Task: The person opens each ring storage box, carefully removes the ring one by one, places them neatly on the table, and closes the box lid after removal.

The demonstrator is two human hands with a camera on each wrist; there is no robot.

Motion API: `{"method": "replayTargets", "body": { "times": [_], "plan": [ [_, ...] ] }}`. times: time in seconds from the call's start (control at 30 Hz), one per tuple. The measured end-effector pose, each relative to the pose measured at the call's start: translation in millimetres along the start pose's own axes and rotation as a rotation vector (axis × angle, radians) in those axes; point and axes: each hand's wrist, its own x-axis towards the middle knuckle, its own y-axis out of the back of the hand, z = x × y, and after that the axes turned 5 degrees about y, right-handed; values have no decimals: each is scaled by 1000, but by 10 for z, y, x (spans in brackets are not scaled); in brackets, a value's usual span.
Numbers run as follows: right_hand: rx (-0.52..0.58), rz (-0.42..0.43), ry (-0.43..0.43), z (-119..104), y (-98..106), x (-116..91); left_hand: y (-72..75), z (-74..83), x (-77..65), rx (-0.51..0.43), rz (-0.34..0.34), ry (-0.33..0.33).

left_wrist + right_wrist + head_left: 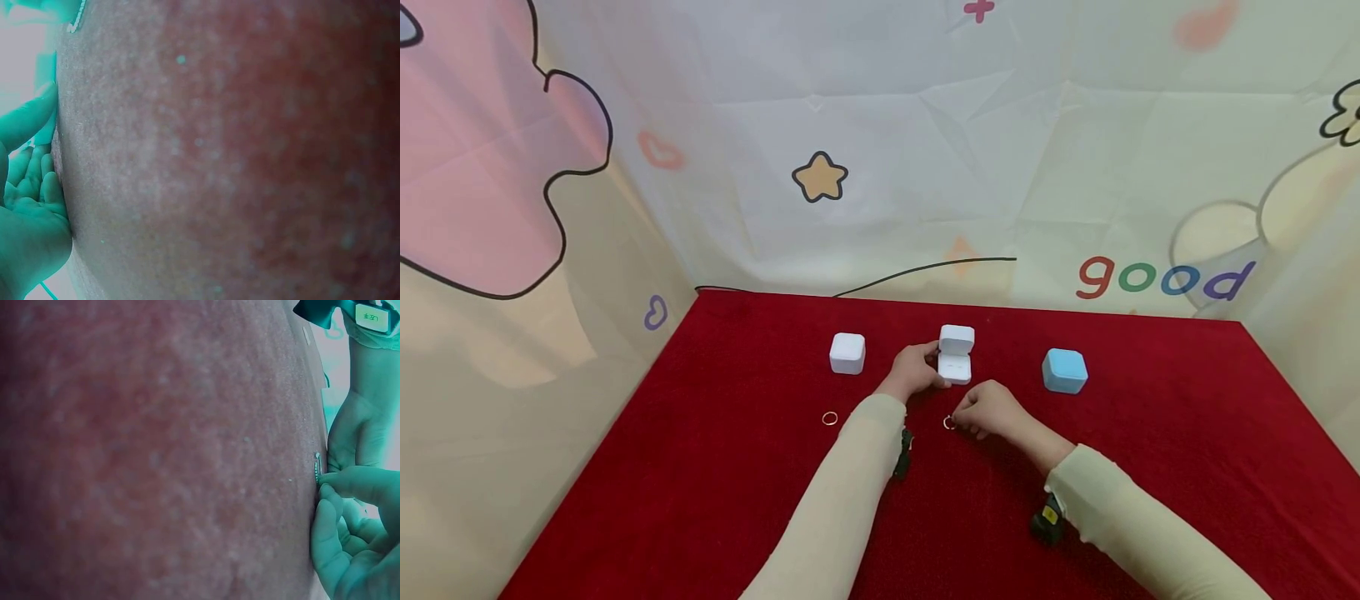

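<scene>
A small white jewelry box point(955, 367) stands with its lid up on the red cloth, its white insert facing me. My left hand point(916, 369) grips its left side, thumb at the front corner and fingers farther back. The left wrist view shows that hand point(31, 212) at the frame's edge. In front of the box, my right hand point(992, 409) pinches a small ring point(950, 422) between thumb and forefinger, low over the cloth. A studded edge shows on the ring point(317, 467) in the right wrist view.
Left of the open box stands a closed white box point(847, 353); a closed light-blue box point(1064, 371) stands to the right. A thin gold ring point(830, 418) lies left of my left forearm. The red cloth point(700, 467) meets a printed curtain point(887, 108) at the back.
</scene>
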Motion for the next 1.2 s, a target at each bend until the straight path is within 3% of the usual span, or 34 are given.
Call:
{"method": "replayTargets", "body": {
  "times": [0.13, 0.4, 0.57, 0.7, 0.87, 1.2],
  "plan": [
    [42, -5, -9, -1, 8, -10, 5, -13, 32, 27, 5, -10],
    [140, -27, -36, -16, 46, -45, -1, 32, -67, -22, 13, -3],
    [207, -28, -84, -62, 95, -76, -11, 10, -11, 8, 13, 3],
    [201, 0, -101, -104, 145, -85, -9, -19, 41, 39, 14, -2],
    [168, 28, -91, -125, 204, -85, 6, 17, -44, -22, 5, 7],
    [162, 71, -80, -110, 278, -66, 0, 43, -80, -12, 14, -3]
  ]
}}
